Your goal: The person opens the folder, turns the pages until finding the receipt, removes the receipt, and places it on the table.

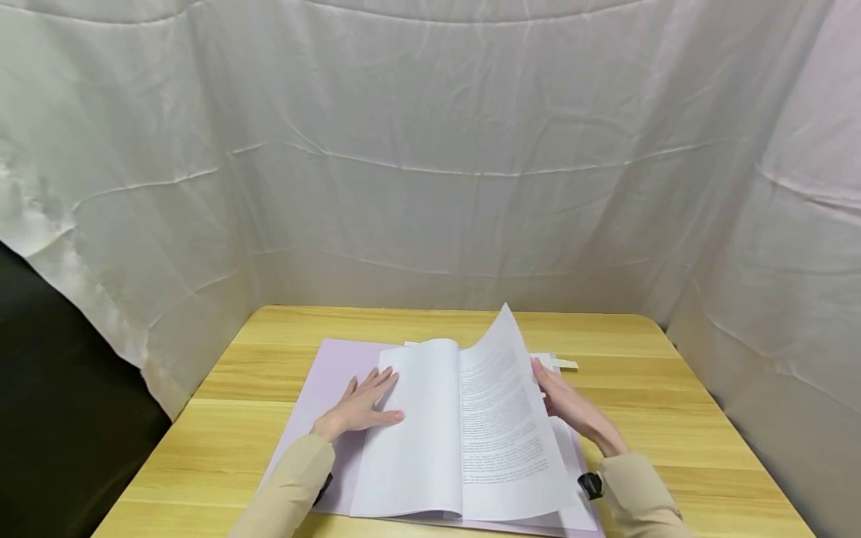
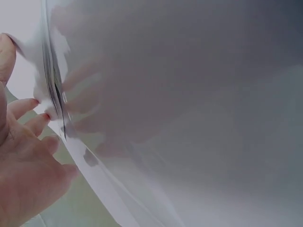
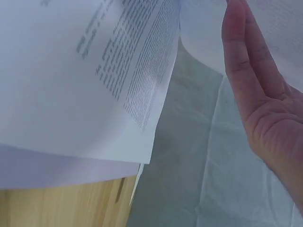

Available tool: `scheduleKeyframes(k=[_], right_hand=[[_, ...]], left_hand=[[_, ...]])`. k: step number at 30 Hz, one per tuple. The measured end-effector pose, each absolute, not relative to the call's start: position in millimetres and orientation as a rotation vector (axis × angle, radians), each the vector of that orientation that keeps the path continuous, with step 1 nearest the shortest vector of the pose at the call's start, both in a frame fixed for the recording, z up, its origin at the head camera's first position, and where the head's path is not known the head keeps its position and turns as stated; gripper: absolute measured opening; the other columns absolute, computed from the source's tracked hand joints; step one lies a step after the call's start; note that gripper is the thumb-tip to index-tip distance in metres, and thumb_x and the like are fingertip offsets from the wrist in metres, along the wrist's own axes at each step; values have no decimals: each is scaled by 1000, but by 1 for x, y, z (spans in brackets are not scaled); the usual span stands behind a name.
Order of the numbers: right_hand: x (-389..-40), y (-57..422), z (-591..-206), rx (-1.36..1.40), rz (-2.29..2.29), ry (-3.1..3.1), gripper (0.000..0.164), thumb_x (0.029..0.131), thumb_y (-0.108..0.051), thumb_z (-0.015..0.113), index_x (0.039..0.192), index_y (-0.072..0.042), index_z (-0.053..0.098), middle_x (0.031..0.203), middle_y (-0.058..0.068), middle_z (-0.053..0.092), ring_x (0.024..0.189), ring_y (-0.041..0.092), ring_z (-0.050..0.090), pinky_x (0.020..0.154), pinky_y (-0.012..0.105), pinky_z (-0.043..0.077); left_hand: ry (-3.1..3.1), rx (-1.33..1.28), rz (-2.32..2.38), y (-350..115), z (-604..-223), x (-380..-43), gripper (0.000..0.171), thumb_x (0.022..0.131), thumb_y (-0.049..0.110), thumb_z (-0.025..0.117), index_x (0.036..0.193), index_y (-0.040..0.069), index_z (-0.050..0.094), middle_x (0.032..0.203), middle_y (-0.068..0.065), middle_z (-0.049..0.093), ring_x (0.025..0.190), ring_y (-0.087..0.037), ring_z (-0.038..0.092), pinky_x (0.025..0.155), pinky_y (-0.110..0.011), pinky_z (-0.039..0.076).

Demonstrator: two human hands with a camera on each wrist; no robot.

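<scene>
A stapled-looking paper document (image 1: 413, 448) lies spread on a lilac folder (image 1: 343, 355), a blank page to the left and a printed page (image 1: 501, 418) to the right. My left hand (image 1: 363, 407) rests on the left part, fingers spread across the blank page and the folder. In the left wrist view its fingers touch the paper stack's edge. My right hand (image 1: 568, 403) holds the printed page by its right edge, lifting it in a curve with its far corner raised. The right wrist view shows the fingers (image 3: 241, 61) at the paper; their exact grip is partly hidden.
Beneath the lifted page, more white sheets (image 1: 568, 444) lie on the folder. A pale tab (image 1: 565, 364) sticks out at the folder's far right. The wooden table (image 1: 202, 441) has white drapes (image 1: 471, 187) around its back and sides.
</scene>
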State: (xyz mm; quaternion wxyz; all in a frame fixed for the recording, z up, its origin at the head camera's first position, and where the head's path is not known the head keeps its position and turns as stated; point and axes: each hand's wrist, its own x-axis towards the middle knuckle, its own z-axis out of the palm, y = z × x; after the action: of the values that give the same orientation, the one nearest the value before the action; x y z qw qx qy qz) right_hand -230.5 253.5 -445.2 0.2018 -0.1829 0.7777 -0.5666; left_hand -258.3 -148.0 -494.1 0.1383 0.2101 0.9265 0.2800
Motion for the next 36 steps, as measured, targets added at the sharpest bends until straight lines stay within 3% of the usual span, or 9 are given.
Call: scheduleKeyframes(k=[9, 17, 21, 27, 32, 36], right_hand=[[-225, 238, -447, -513, -1571, 2171, 71, 109, -50, 5, 162, -3, 7, 147, 40, 44, 100, 33, 75, 85, 32, 60], [-220, 225, -446, -467, -1575, 2204, 68, 110, -47, 12, 161, -3, 11, 155, 43, 25, 103, 38, 74, 83, 33, 62], [-220, 220, -446, -491, -1581, 2192, 66, 111, -46, 15, 162, -4, 11, 156, 42, 23, 104, 39, 73, 81, 38, 63], [-221, 211, -448, -570, -1557, 2185, 63, 112, -43, 16, 162, -4, 12, 159, 38, 21, 112, 48, 67, 83, 46, 62], [-220, 203, -449, -579, -1509, 2226, 59, 112, -42, 17, 162, -10, 19, 162, 31, 23, 116, 48, 66, 82, 43, 62], [-220, 199, -450, -563, -1449, 2285, 57, 112, -41, 20, 161, -12, 25, 165, 25, 24, 117, 46, 66, 80, 40, 62]], left_hand=[[2665, 609, 974, -147, -497, -257, 80, 97, 46, 63, 159, 6, 29, 168, -16, 21, 157, -42, 3, 122, -70, -10], [2546, 575, 1248, -137, -491, -252, 72, 99, 39, 61, 158, 9, 32, 165, -19, 27, 158, -39, 5, 125, -63, -11], [2476, 576, 1364, -129, -486, -249, 69, 100, 39, 61, 157, 9, 35, 164, -17, 31, 157, -39, 10, 127, -62, -1], [2320, 661, 1547, -117, -480, -247, 64, 104, 31, 57, 155, 0, 34, 159, -21, 41, 152, -41, 30, 125, -59, 22], [2241, 656, 1630, -107, -477, -247, 61, 105, 31, 53, 154, -2, 35, 153, -21, 49, 144, -37, 46, 120, -51, 36], [2162, 637, 1698, -101, -475, -247, 60, 106, 31, 52, 154, -2, 36, 150, -21, 52, 142, -35, 49, 119, -46, 39]])
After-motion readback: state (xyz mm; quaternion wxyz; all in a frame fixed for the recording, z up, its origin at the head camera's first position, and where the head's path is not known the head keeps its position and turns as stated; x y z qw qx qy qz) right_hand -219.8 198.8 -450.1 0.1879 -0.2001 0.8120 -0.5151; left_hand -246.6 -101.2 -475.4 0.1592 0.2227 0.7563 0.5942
